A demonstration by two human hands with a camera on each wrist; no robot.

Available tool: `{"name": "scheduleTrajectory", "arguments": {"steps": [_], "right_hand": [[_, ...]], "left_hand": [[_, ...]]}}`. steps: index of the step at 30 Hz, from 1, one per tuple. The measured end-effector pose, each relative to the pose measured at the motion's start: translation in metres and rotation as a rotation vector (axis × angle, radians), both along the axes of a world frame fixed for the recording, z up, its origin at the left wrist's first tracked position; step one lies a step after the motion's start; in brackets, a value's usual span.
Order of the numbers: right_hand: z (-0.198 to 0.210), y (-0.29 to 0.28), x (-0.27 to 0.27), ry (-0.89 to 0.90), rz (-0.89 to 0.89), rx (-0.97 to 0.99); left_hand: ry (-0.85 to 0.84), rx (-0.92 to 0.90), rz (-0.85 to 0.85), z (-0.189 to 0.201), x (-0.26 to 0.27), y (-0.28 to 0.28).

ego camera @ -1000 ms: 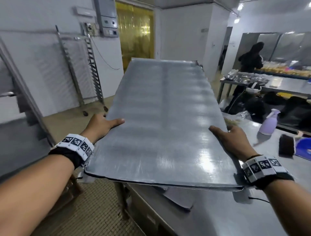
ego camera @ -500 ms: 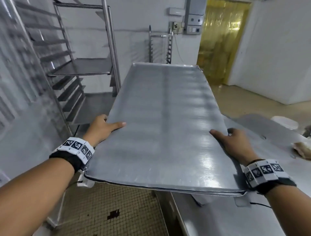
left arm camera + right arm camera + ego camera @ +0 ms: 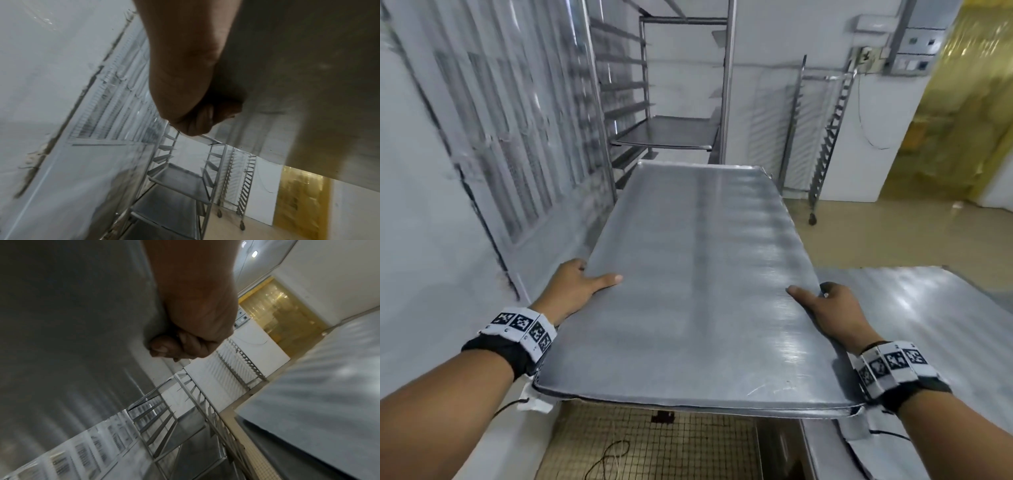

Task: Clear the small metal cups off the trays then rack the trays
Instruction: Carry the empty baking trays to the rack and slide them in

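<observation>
A long bare metal tray (image 3: 695, 284) is held level in the air in front of me, its far end pointing at a tall tray rack (image 3: 671, 102). My left hand (image 3: 575, 287) grips the tray's left edge, thumb on top, fingers curled under it (image 3: 197, 120). My right hand (image 3: 828, 308) grips the right edge the same way, fingers curled beneath (image 3: 180, 347). The tray's underside (image 3: 308, 81) fills both wrist views. One tray (image 3: 671, 135) sits on a rack shelf ahead. No small metal cups are in view.
A steel table (image 3: 928, 325) lies to my right. A louvred metal wall (image 3: 510, 137) runs close along my left. A second, narrower wheeled rack (image 3: 822, 137) stands against the back wall, beside a yellow strip curtain (image 3: 955, 120). A cable (image 3: 609, 459) lies on the tiled floor.
I have turned left with the tray in both hands; the tall rack has come to straight ahead, and the table and the yellow curtain have slid to the right.
</observation>
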State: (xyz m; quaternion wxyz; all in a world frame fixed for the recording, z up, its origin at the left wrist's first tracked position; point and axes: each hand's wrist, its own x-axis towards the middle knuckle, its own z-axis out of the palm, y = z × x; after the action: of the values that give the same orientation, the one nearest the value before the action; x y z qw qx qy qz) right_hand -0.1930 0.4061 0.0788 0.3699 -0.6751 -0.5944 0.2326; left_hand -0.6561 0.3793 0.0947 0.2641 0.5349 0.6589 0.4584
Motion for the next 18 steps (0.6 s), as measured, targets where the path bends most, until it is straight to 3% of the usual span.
{"name": "scheduleTrajectory", "arguments": {"steps": [5, 12, 18], "right_hand": [[-0.007, 0.047, -0.058, 0.008, 0.072, 0.000], [-0.003, 0.115, -0.134, -0.036, 0.061, 0.000], [-0.017, 0.176, -0.174, -0.030, 0.022, -0.009]], "left_hand": [[0.004, -0.053, 0.048, -0.013, -0.063, 0.031], [0.029, -0.119, 0.075, -0.030, -0.148, 0.116], [0.061, -0.120, 0.064, -0.023, -0.190, 0.181]]}}
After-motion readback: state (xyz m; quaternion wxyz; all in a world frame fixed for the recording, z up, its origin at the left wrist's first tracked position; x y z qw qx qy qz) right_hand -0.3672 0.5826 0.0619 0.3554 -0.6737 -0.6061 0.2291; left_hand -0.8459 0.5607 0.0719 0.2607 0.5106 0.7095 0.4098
